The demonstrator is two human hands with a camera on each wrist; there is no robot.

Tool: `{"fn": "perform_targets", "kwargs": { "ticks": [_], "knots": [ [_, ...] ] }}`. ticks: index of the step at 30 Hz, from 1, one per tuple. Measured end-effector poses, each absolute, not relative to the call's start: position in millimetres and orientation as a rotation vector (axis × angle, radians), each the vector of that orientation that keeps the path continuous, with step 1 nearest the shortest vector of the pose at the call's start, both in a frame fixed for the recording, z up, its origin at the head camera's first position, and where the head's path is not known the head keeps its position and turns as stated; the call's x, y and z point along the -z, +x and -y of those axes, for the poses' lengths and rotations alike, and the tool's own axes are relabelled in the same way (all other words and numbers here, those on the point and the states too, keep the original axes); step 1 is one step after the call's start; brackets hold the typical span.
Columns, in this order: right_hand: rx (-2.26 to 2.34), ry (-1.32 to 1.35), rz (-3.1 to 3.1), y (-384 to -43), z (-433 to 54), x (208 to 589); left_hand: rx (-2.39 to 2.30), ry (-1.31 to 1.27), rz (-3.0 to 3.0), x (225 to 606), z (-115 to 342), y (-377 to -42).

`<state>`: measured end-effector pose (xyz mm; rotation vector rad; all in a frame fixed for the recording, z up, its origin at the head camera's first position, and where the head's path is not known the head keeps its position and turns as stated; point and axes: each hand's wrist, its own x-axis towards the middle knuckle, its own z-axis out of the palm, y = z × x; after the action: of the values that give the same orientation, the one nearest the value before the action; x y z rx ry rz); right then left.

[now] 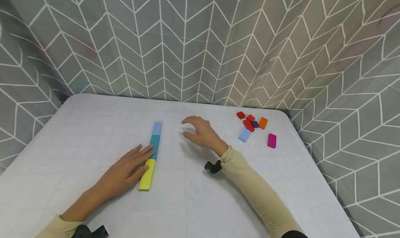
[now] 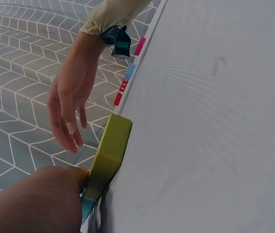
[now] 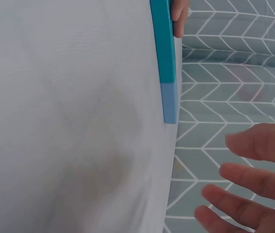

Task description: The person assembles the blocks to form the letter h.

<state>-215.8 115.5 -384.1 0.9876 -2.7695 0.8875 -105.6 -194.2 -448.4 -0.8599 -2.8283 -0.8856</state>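
Observation:
Three blocks lie end to end in a straight row on the table: a yellow block [image 1: 147,177] nearest, a teal block [image 1: 154,142] in the middle and a light blue block [image 1: 157,128] at the far end. My left hand [image 1: 125,172] rests against the row's left side, its straight fingers touching the teal block and its thumb on the yellow one. To the right of the row, my right hand [image 1: 201,132] hovers over the table, fingers loosely bent, holding nothing. In the right wrist view its spread fingers [image 3: 244,204] are apart from the light blue block [image 3: 169,103].
On the white table [image 1: 193,203], at the far right, lies a group of small blocks: several red ones [image 1: 248,125], a purple one [image 1: 255,124], an orange one [image 1: 263,122], another light blue one [image 1: 244,135] and a magenta one [image 1: 272,140]. Patterned curtains [image 1: 187,50] border the table.

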Motion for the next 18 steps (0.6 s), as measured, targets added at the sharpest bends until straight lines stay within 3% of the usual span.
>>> {"fn": "perform_targets", "kwargs": {
  "ticks": [18],
  "knots": [
    [-1.041, 0.811, 2.767, -201, -163, 390, 0.861, -0.844, 2.830, 451, 195, -105]
  ]
}}
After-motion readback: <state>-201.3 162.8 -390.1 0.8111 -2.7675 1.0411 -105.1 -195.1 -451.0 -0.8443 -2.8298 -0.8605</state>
